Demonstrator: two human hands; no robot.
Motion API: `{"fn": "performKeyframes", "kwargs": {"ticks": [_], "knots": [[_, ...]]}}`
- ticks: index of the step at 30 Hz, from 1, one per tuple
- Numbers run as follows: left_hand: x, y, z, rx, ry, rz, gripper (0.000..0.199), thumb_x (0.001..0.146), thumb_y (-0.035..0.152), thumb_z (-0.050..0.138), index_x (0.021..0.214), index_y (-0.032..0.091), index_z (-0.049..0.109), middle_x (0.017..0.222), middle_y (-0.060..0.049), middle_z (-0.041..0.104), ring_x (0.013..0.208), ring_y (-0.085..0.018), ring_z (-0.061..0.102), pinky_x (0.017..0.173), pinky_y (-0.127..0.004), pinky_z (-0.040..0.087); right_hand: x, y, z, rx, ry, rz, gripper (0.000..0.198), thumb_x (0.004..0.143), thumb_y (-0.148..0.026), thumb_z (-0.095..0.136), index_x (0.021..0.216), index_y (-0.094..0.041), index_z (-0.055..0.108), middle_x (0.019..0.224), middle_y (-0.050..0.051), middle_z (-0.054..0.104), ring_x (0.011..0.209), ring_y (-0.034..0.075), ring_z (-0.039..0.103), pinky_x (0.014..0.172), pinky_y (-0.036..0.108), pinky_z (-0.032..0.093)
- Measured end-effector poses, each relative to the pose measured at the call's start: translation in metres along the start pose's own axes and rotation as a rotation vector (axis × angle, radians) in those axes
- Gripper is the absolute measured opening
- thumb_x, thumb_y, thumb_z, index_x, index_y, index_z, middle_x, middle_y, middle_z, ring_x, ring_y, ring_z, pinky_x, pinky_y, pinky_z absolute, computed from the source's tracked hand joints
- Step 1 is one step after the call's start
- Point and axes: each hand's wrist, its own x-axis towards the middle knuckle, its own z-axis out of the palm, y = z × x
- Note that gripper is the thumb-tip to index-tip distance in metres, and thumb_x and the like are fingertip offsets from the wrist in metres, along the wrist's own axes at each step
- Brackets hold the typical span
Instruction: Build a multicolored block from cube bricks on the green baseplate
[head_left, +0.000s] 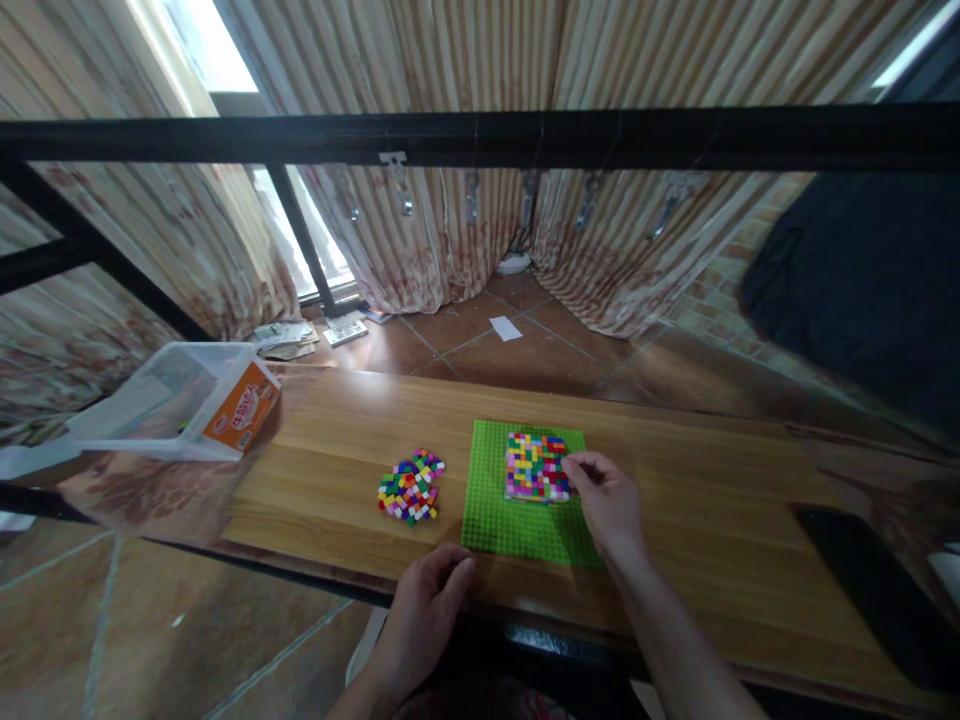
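A green studded baseplate lies on the wooden table, bearing a roughly square block of small multicoloured building bricks. My right hand reaches over the plate's right side. Its thumb and forefinger are pinched together at the block's right edge, on a small brick that the fingertips mostly cover. At the table's front edge, left of the plate's near corner, rests my left hand. Its fingers are curled in, and nothing shows in them. Left of the plate is a pile of loose coloured bricks.
A clear plastic box with an orange label stands at the table's left end. A dark flat slab lies at the right end. Beyond the table a black metal bar with hanging clips crosses the view before curtains.
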Motion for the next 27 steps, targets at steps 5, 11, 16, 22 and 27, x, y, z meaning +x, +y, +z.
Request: {"fn": "performKeyframes", "kwargs": {"ticks": [5,11,16,22,27], "knots": [[-0.002,0.000,0.004,-0.032,0.014,0.011,0.039,0.088,0.051,0.049,0.074,0.016,0.057,0.063,0.003,0.045,0.060,-0.011,0.043,0.056,-0.022,0.033,0.001,-0.006,0.000,0.028,0.003,0.031,0.033,0.067,-0.048,0.072,0.077,-0.017,0.068,0.065,0.000,0.064,0.060,0.014,0.054,0.057,0.026,0.043],[-0.007,0.012,0.014,-0.203,-0.032,-0.005,0.042,0.085,0.054,0.050,0.073,0.015,0.057,0.060,0.002,0.048,0.056,-0.010,0.044,0.053,-0.022,0.032,-0.047,-0.025,-0.009,-0.073,-0.054,-0.055,0.031,0.081,-0.048,0.061,0.082,-0.019,0.069,0.068,0.001,0.064,0.066,0.015,0.058,0.062,0.026,0.046],[-0.016,0.020,0.030,-0.393,-0.143,-0.008,0.043,0.080,0.056,0.058,0.074,0.014,0.060,0.061,0.002,0.052,0.054,-0.009,0.045,0.053,-0.022,0.035,-0.117,-0.026,-0.012,-0.174,-0.464,-0.130,0.024,0.088,-0.038,0.057,0.104,-0.025,0.069,0.101,0.005,0.069,0.093,0.017,0.064,0.081,0.026,0.049],[-0.031,0.020,0.047,-0.540,-0.248,-0.081,0.047,0.075,0.059,0.063,0.071,0.012,0.060,0.058,0.001,0.054,0.049,-0.006,0.042,0.050,-0.020,0.032,-0.145,-0.018,-0.022,-0.145,-0.508,-0.194,0.021,0.091,-0.036,0.054,0.100,-0.027,0.071,0.095,0.004,0.068,0.091,0.016,0.064,0.080,0.023,0.050],[-0.034,0.025,0.055,-0.451,-0.242,-0.038,0.051,0.081,0.061,0.053,0.067,0.013,0.059,0.061,-0.002,0.058,0.048,-0.007,0.045,0.051,-0.021,0.035,-0.144,-0.019,-0.034,-0.083,-0.393,-0.183,0.021,0.086,-0.040,0.060,0.090,-0.024,0.073,0.085,0.004,0.068,0.083,0.016,0.065,0.076,0.024,0.051]]}}
